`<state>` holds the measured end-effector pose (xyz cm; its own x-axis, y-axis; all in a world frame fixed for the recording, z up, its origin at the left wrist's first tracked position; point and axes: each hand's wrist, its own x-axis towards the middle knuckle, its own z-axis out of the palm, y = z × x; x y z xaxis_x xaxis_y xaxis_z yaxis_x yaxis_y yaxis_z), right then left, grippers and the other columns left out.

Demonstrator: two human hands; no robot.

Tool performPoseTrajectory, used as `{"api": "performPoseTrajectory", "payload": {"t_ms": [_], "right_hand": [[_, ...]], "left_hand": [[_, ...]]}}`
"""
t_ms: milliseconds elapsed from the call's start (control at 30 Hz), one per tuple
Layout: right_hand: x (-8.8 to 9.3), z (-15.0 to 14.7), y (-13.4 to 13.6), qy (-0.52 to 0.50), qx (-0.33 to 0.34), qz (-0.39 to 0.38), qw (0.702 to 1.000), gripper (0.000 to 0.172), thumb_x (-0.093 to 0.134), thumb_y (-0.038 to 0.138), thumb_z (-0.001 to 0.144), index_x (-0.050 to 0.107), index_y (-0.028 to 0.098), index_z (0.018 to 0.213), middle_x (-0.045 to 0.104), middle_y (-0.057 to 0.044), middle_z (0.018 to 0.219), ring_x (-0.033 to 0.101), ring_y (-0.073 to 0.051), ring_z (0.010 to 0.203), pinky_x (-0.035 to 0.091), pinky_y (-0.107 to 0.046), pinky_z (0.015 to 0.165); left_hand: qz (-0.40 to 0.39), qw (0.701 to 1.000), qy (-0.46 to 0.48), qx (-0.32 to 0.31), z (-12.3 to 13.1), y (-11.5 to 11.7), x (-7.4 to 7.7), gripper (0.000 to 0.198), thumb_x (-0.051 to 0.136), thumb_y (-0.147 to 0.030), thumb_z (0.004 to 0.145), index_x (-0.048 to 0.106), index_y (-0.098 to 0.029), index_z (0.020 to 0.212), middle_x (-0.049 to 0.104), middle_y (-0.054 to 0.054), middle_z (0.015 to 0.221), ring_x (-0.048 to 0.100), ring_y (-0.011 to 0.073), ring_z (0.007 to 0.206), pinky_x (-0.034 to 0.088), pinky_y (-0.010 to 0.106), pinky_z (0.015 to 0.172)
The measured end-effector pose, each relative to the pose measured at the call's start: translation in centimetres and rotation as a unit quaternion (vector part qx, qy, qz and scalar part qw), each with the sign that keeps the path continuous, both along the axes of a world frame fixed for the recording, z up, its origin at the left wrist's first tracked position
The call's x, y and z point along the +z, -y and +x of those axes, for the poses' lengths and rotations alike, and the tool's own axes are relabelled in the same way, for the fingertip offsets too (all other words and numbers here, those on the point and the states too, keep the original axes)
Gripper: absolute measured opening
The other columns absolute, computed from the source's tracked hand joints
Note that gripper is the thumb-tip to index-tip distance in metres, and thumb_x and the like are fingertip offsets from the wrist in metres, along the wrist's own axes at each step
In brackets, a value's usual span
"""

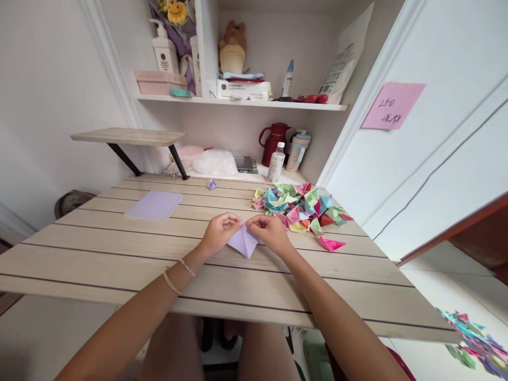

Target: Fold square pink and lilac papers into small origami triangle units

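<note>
A sheet of light purple origami paper, creased down its middle and pointing toward me, is held just above the table. My left hand pinches its upper left edge between thumb and fingers. On the upper right edge, my right hand grips in the same way. A stack of purple paper lies on the table to the left. Farther back sits a small folded purple paper piece. Beyond my right hand is a heap of colourful folded paper boats, with a pink boat apart from it.
The slatted wooden table carries a small raised shelf at the back left. A clear bottle, a red jug and a plastic bag stand behind. More folded paper lies on the floor at right.
</note>
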<state>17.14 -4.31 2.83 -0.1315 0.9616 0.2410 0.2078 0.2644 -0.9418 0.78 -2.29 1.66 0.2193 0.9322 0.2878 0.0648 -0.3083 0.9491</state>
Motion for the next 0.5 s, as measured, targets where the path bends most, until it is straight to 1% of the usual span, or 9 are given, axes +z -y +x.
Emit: {"api": "performPoseTrajectory", "payload": {"t_ms": [167, 300, 500], "right_hand": [[0.0, 0.3, -0.2, 0.000, 0.002, -0.018, 1.000, 0.016, 0.057, 0.024, 0.063, 0.067, 0.013, 0.070, 0.065, -0.004, 0.066, 0.057, -0.014, 0.058, 0.044, -0.023, 0.052], [0.1, 0.8, -0.5, -0.032, 0.022, -0.043, 0.998, 0.013, 0.059, 0.024, 0.062, 0.065, 0.014, 0.066, 0.065, -0.003, 0.065, 0.058, -0.014, 0.059, 0.047, -0.025, 0.057], [0.3, 1.4, -0.6, -0.059, 0.032, -0.072, 0.995, 0.014, 0.061, 0.027, 0.063, 0.066, 0.015, 0.067, 0.064, -0.002, 0.060, 0.059, -0.013, 0.058, 0.051, -0.028, 0.061]], "left_hand": [[-0.006, 1.000, 0.000, 0.001, -0.2, -0.2, 0.1, 0.024, 0.066, -0.036, 0.064, 0.063, -0.014, 0.072, 0.063, 0.003, 0.066, 0.057, 0.0139, 0.060, 0.044, 0.022, 0.052], [-0.020, 1.000, 0.018, 0.009, -0.8, -0.6, 0.3, 0.024, 0.067, -0.036, 0.063, 0.063, -0.014, 0.071, 0.064, 0.003, 0.067, 0.057, 0.0137, 0.060, 0.043, 0.022, 0.053], [-0.019, 0.999, 0.035, 0.020, -1.4, -1.3, 0.1, 0.025, 0.068, -0.035, 0.063, 0.064, -0.013, 0.074, 0.065, 0.005, 0.070, 0.058, 0.0136, 0.063, 0.043, 0.021, 0.056]]}}
